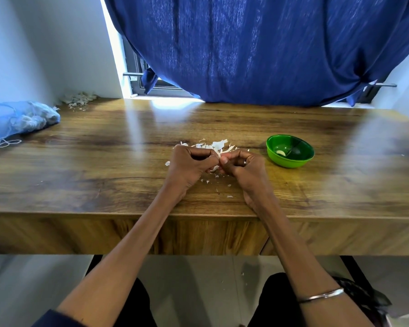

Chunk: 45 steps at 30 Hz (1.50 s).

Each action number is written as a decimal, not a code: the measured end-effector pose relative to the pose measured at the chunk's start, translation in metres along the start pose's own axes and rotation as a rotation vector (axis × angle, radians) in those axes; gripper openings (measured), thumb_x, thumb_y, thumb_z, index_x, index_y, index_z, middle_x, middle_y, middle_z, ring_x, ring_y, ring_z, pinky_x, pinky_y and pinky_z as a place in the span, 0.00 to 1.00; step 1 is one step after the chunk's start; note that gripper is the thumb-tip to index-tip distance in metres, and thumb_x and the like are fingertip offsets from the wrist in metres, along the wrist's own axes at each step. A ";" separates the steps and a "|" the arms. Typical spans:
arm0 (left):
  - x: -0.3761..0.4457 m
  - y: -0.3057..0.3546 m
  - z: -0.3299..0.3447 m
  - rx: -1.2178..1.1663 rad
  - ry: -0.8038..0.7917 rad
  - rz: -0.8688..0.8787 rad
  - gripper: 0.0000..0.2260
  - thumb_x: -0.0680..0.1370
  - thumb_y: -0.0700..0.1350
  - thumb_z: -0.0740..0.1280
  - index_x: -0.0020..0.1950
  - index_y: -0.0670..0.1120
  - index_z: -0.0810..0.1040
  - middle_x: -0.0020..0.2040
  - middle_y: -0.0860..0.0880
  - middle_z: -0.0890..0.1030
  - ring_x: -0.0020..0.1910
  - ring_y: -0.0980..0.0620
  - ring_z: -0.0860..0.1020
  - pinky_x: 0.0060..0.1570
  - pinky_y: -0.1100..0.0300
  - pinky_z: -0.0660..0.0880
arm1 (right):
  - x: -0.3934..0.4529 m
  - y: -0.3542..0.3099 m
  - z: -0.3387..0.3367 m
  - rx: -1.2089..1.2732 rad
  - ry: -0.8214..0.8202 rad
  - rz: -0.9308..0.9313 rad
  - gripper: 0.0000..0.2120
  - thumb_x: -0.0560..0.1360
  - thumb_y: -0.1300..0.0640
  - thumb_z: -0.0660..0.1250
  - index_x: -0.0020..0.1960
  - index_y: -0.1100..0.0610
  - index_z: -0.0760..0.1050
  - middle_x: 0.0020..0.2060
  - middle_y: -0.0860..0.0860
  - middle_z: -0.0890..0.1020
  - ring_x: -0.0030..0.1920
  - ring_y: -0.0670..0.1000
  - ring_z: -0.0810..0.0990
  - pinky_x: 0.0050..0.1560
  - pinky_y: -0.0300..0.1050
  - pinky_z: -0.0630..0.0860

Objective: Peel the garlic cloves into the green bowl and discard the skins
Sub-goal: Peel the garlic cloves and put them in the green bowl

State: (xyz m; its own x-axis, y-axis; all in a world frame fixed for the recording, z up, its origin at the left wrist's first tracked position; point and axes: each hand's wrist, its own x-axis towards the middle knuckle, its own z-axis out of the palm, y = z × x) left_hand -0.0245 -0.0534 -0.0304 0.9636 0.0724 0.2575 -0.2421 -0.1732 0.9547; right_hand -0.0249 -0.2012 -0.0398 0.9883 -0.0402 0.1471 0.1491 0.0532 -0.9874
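My left hand (pixel 191 162) and my right hand (pixel 241 165) meet over the middle of the wooden table (pixel 104 161), fingers curled, both pinching a garlic clove (pixel 215 168) of which only a white sliver shows between them. White garlic skins (pixel 213 145) lie in a loose heap just behind my hands, with small flakes scattered in front. The green bowl (pixel 300 159) stands to the right of my right hand and holds one peeled clove (pixel 281 152).
A blue mesh bag of garlic bulbs (pixel 21 119) lies at the table's far left. Another pile of skins (pixel 78 99) sits in the back left corner by the wall. A blue curtain (pixel 257 48) hangs behind the table.
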 end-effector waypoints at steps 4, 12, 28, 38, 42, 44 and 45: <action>0.000 0.000 0.002 0.014 0.004 -0.011 0.07 0.73 0.37 0.75 0.38 0.49 0.87 0.31 0.51 0.84 0.29 0.59 0.76 0.32 0.66 0.75 | 0.000 0.002 0.001 -0.034 0.004 -0.021 0.09 0.74 0.70 0.73 0.41 0.58 0.80 0.32 0.51 0.85 0.32 0.47 0.83 0.40 0.41 0.82; 0.000 0.000 0.004 0.059 0.023 0.030 0.03 0.72 0.42 0.76 0.38 0.48 0.87 0.34 0.46 0.85 0.31 0.57 0.77 0.33 0.63 0.75 | 0.000 0.002 0.002 -0.036 -0.001 -0.037 0.07 0.75 0.69 0.72 0.43 0.58 0.81 0.34 0.51 0.85 0.33 0.46 0.83 0.39 0.38 0.79; 0.004 -0.005 0.007 0.058 -0.008 -0.025 0.09 0.78 0.39 0.70 0.37 0.46 0.83 0.27 0.56 0.80 0.27 0.63 0.76 0.31 0.67 0.73 | 0.001 0.007 0.007 -0.155 0.075 -0.113 0.06 0.76 0.64 0.73 0.49 0.54 0.84 0.40 0.48 0.88 0.42 0.48 0.87 0.45 0.40 0.82; 0.003 -0.006 0.004 -0.135 -0.047 -0.019 0.01 0.78 0.39 0.73 0.46 0.42 0.85 0.37 0.50 0.85 0.34 0.55 0.82 0.42 0.60 0.81 | 0.004 0.007 0.002 0.048 0.079 -0.062 0.04 0.76 0.64 0.73 0.49 0.58 0.85 0.42 0.55 0.88 0.43 0.53 0.86 0.51 0.48 0.83; 0.002 -0.006 0.001 -0.175 -0.043 -0.014 0.05 0.78 0.35 0.72 0.49 0.45 0.85 0.42 0.48 0.87 0.38 0.53 0.85 0.45 0.61 0.81 | 0.002 0.003 0.001 0.141 0.097 -0.039 0.04 0.76 0.66 0.72 0.49 0.59 0.84 0.40 0.54 0.87 0.38 0.47 0.85 0.44 0.38 0.81; 0.003 -0.008 0.000 -0.144 -0.036 0.010 0.09 0.79 0.33 0.69 0.49 0.46 0.85 0.42 0.49 0.87 0.39 0.52 0.85 0.44 0.62 0.81 | 0.002 0.002 0.001 0.148 0.103 -0.028 0.04 0.75 0.65 0.73 0.49 0.60 0.84 0.41 0.54 0.88 0.39 0.47 0.86 0.44 0.38 0.81; 0.003 -0.009 0.000 -0.119 -0.027 0.027 0.11 0.80 0.32 0.68 0.49 0.46 0.85 0.42 0.49 0.87 0.39 0.52 0.85 0.44 0.62 0.81 | 0.002 0.002 0.001 0.145 0.107 -0.025 0.04 0.75 0.65 0.73 0.50 0.59 0.84 0.42 0.54 0.88 0.40 0.47 0.86 0.45 0.39 0.82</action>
State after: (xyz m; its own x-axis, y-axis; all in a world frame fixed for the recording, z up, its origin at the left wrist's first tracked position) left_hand -0.0191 -0.0520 -0.0382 0.9588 0.0430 0.2808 -0.2783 -0.0564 0.9588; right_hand -0.0228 -0.2002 -0.0420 0.9764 -0.1493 0.1564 0.1840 0.1942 -0.9636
